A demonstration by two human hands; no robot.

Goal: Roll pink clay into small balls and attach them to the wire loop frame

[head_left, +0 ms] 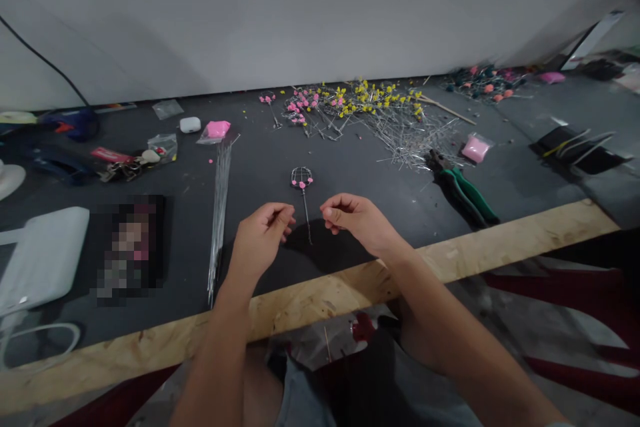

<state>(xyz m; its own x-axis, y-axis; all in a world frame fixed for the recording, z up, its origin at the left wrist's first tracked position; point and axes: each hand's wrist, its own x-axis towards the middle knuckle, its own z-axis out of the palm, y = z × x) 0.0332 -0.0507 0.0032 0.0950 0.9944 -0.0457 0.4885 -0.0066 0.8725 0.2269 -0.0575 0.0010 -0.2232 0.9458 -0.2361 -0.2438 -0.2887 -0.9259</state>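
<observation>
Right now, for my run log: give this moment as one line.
left hand: pinched, nothing seen held | right hand: same | between them: pink-beaded wire flower stem lying on dark table

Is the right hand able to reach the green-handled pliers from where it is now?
Probably yes. The pliers lie on the table to the right of the right hand, with only bare dark mat between them and nothing visibly held in that hand.
</observation>
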